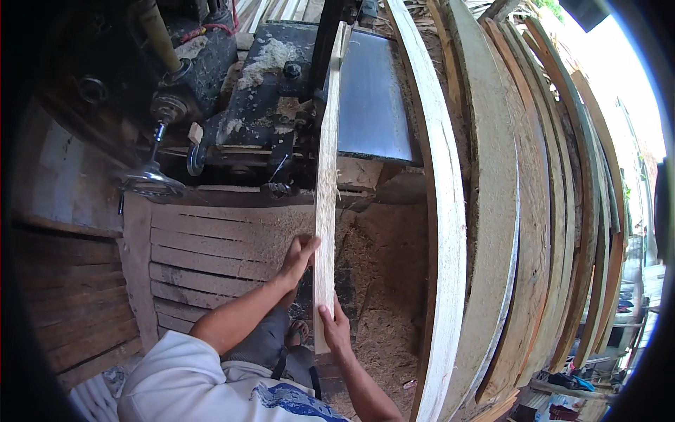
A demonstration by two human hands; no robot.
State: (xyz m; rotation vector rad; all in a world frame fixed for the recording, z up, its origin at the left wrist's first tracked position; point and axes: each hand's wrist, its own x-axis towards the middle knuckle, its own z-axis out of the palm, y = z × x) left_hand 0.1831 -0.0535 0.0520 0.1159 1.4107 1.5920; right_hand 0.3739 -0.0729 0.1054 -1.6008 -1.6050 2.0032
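Observation:
A long, narrow pale wooden plank point(326, 176) runs from my hands up toward a dark woodworking machine point(281, 84) with a flat metal table point(373, 98). My left hand point(299, 254) grips the plank's left edge about a third of the way up. My right hand point(336, 327) holds the plank's near end from the right side. The plank's far end rests against the machine near an upright dark post point(325, 42).
Several long boards point(492, 211) lean in a stack along the right. Sawdust point(383, 295) covers the floor below the machine. A slatted wooden platform point(211, 260) lies to the left. A hand wheel point(149, 179) sticks out from the machine's left side.

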